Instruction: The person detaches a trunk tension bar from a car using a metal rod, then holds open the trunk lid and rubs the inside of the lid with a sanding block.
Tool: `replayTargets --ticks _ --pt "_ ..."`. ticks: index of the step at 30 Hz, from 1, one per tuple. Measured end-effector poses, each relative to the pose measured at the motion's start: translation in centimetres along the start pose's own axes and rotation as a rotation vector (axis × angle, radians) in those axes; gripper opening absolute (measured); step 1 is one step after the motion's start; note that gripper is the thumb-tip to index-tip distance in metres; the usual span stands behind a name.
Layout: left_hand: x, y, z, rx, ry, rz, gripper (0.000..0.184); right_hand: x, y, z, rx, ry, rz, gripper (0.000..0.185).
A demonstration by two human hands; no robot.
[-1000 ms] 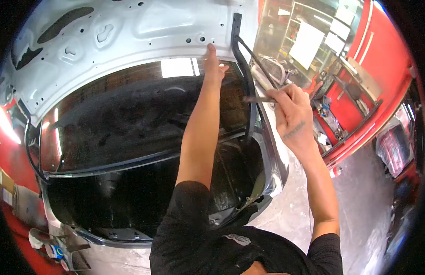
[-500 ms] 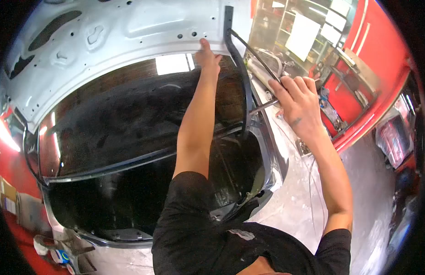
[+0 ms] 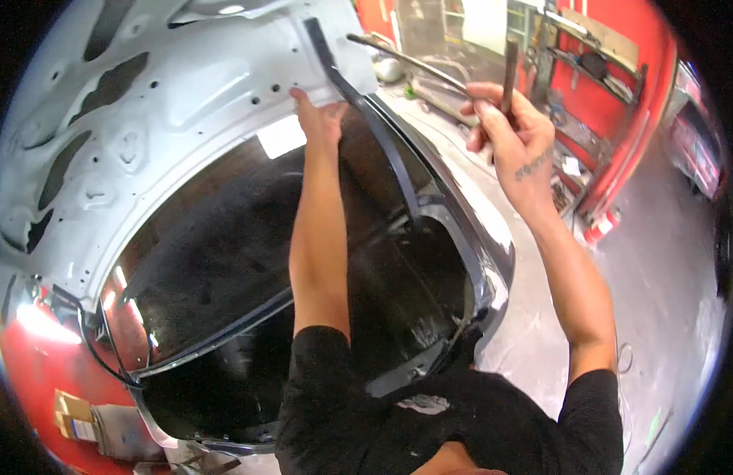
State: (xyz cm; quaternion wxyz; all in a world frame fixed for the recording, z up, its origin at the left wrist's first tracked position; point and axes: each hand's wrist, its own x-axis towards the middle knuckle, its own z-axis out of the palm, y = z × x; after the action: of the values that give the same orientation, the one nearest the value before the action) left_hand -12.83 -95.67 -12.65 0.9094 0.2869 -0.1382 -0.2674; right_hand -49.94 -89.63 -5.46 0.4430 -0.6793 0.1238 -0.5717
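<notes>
My left hand (image 3: 322, 123) is at the edge of the raised white trunk lid (image 3: 216, 75), gripping it, with a digit against its inner face and some fingers hidden. My right hand (image 3: 515, 127) is closed around a dark metal T-handle wrench (image 3: 414, 63). The wrench's long shaft points left towards the lid, and its crossbar sticks up above my fingers. Its tip is apart from the black hinge arm (image 3: 374, 123), which runs from the lid down to the car body.
Below the lid are the dark rear window (image 3: 224, 206) and the open trunk (image 3: 224, 372). A red shelf unit (image 3: 631, 119) stands to the right, with a red-and-white canister (image 3: 602, 227) near its base. Cardboard boxes (image 3: 73, 416) sit at the lower left.
My right hand has lifted and turned the wrench, taking its tip off the hinge arm area. The view has shifted, and my left hand remains at the trunk lid's edge.
</notes>
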Motion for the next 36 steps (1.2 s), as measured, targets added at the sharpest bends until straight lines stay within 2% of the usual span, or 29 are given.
replayTargets --ticks 4,7,16,36 --pt "1.3 0.6 -2.0 0.076 -0.202 -0.042 0.098 0.1 0.5 2.1 0.064 0.017 0.015 0.023" --pt "0.4 0.8 -1.4 0.091 -0.073 -0.019 0.099 0.6 0.5 3.3 0.1 0.023 -0.014 0.023" --pt "0.7 1.0 -1.8 0.118 -0.132 -0.055 0.091 2.2 0.1 4.7 0.153 0.044 -0.033 0.023" --pt "0.0 1.8 -2.4 0.073 -0.16 -0.058 0.098 1.9 0.0 5.4 0.191 0.053 0.008 0.028"
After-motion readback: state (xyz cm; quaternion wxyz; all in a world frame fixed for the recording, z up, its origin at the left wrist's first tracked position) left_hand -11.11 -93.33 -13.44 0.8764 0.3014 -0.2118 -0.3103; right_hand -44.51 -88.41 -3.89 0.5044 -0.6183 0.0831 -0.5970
